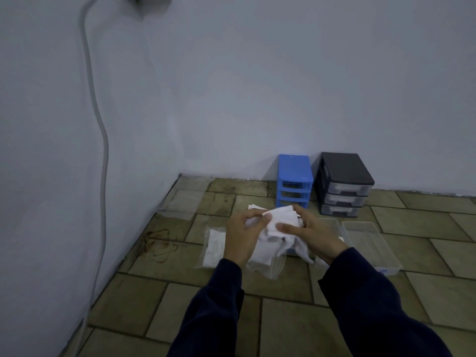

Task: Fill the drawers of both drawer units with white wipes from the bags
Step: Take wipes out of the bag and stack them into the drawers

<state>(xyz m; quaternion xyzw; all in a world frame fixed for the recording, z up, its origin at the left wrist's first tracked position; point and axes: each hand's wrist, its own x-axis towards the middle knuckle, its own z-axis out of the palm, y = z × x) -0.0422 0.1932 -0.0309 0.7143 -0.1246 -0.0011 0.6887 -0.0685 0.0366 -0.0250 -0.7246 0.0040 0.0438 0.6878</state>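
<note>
- Both hands are meeting at the centre of the frame: the left hand [240, 238] and the right hand [313, 234] are each pinching a bunch of white wipes [280, 222], fingers curled onto the cloth.
- A clear bag [213, 247] holding more white material is lying on the tiled floor [283, 318] just below the hands.
- The blue drawer unit [294, 180] and the black drawer unit [343, 184] are standing side by side against the wall, above the hands.
- A clear drawer [371, 244] is sitting right of centre; it looks empty, though the view is dim.

White wipes [280, 222], blue drawer unit [295, 180], black drawer unit [345, 181], navy sleeves [219, 305].
</note>
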